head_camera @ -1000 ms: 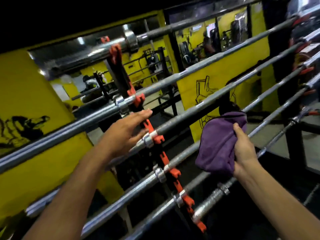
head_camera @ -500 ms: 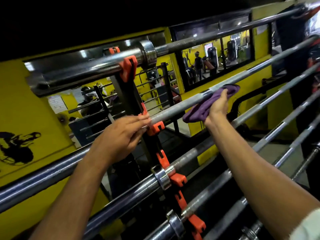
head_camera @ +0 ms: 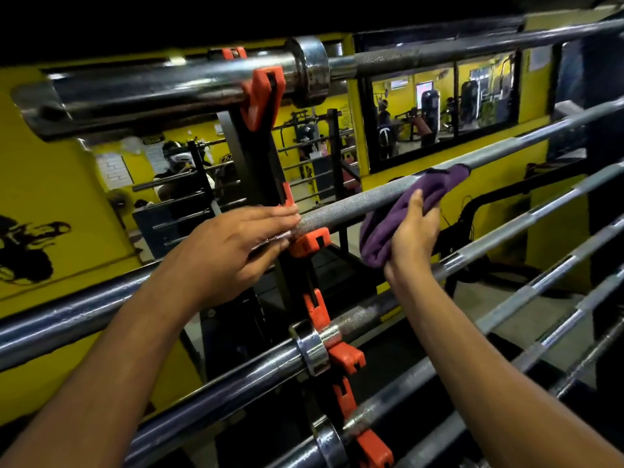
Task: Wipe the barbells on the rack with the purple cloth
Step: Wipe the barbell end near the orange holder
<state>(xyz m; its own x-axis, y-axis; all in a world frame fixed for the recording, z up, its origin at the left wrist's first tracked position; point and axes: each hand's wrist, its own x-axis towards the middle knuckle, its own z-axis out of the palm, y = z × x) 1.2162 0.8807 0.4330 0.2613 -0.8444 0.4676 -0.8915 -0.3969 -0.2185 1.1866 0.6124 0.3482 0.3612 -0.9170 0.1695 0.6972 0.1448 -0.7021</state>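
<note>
At nine o'clock of centre, the left hand rests with straight fingers on a barbell where it meets the rack's orange hook. At three o'clock from it, the right hand grips the purple cloth, draped over the same knurled bar. More bars lie above and below.

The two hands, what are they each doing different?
The right hand holds the purple cloth against the barbell; the left hand holds no cloth. The left hand's fingers lie fairly straight on the bar by the orange hook; the right hand's curl round the cloth. Both are at the same barbell.
</note>
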